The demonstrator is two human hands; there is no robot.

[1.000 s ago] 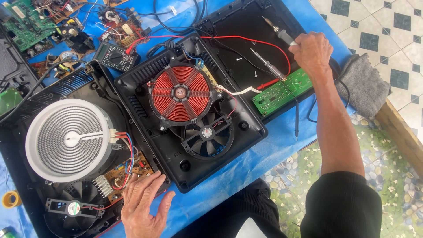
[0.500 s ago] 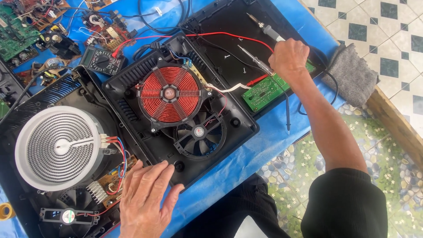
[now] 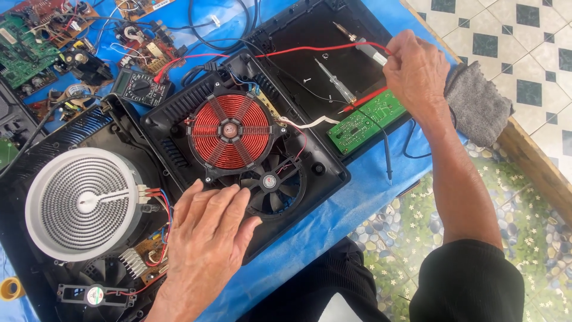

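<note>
Two hands engaged: your left hand lies flat, fingers spread, on the cooker beside its fan; your right hand apparently pinches a red probe at the green board; next, steady contact.

- A small repair workplace for electric cookers, set up on a floor rather than at a bench.
- A blue plastic sheet covers the ground; patterned floor tiles show at the far right.
- Two opened cookers lie on it: one with a red copper coil and a fan, one with a white heating ring on the left.
- Loose circuit boards lie far left, beside a multimeter with a red lead.
- A screwdriver lies on the far black panel.
</note>
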